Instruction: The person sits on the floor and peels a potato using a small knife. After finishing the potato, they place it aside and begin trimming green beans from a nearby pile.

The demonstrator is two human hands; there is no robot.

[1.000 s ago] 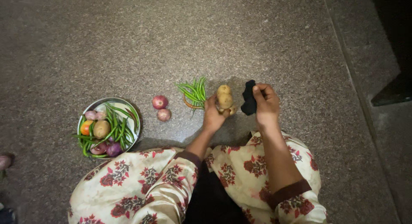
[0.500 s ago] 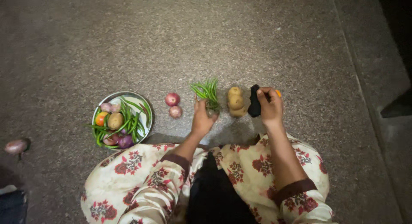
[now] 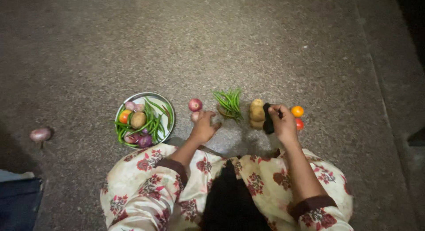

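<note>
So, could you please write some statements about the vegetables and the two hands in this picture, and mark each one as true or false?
1. The right hand holds a black object beside the potatoes. True.
2. The green beans on the floor lie between the red onion and the potatoes. True.
3. The metal plate holds only potatoes. False: it holds green beans, onions, a potato and a tomato.
4. The left hand rests inside the plate. False: it is on the floor near the red onion, apart from the plate.
5. An orange tomato lies to the right of the right hand. True.
</note>
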